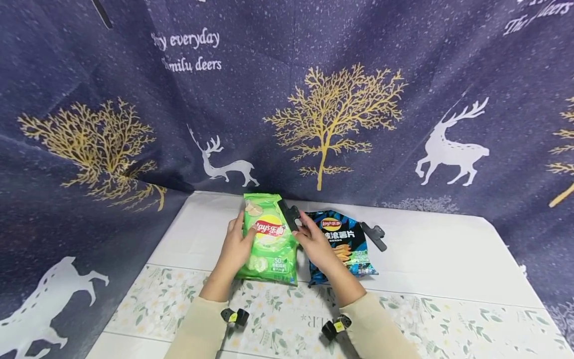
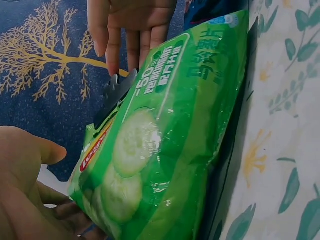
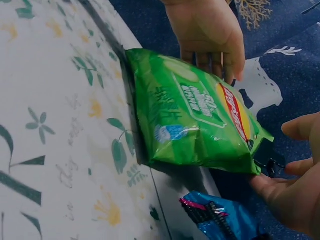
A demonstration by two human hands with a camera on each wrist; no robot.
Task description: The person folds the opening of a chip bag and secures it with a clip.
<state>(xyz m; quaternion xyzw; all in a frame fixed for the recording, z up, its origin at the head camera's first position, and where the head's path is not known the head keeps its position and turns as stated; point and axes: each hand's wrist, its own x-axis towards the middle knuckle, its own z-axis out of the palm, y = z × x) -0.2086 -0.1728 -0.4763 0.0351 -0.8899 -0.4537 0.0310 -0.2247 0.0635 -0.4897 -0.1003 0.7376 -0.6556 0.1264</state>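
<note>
A green Lay's chip bag [image 1: 269, 249] with cucumber slices printed on it lies on the table. A black bag clip [image 1: 290, 213] sits at its upper right corner. At the bag's left side is my left hand [image 1: 236, 244], fingers along the edge and thumb apart from the front in the left wrist view. My right hand [image 1: 317, 247] is beside the clip, its fingers fairly straight and the fingertips at the clip; the thumb stands away from it. Right of the green bag lies a dark blue Lay's chip bag [image 1: 341, 239], partly hidden by my right hand.
Another black clip [image 1: 374, 235] is at the dark bag's upper right corner. The white table [image 1: 430, 249] carries a floral cloth [image 1: 430, 319] along its front. A dark blue curtain [image 1: 358, 50] with deer and trees hangs behind and on the left.
</note>
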